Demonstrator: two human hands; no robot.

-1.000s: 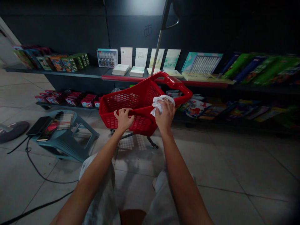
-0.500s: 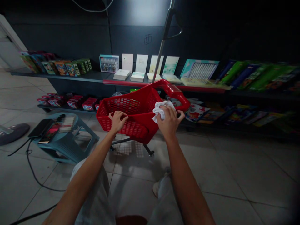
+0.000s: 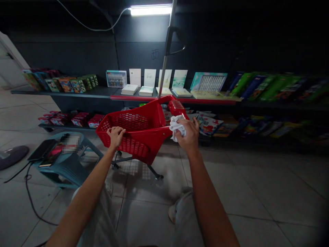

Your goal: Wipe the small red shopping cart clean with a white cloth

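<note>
White cloth [image 3: 177, 128] reaches the handle arm of a red shopping cart [image 3: 151, 141]

A person's two bare hands are on the cart, which stands just ahead of them, its basket between the hands and its handle [image 3: 176, 106] beyond the right. The right hand [image 3: 189, 134] is closed around the bunched cloth, pressing it to the near arm of the handle. The left hand [image 3: 116, 136] has its fingers bent over the near rim of the basket, towards the front; how firmly it grips cannot be told.

Over the last second, the cloth has moved outward from the corner where basket and handle meet, baring a bolt [image 3: 163, 134] to the left of the right hand. The left hand has slid along the rim, away from the right, so the hands are now farther apart. The wiping, it seems, has passed from the basket's edge to the handle, with the left hand probably keeping the cart steady.

Left of the left hand is a blue-grey plastic stool [image 3: 70, 168] with devices on it. Beyond both hands, a dark shelf [image 3: 97, 92] bears books and boxes; the lit tube lamp [image 3: 151, 10] above has come into view.
</note>
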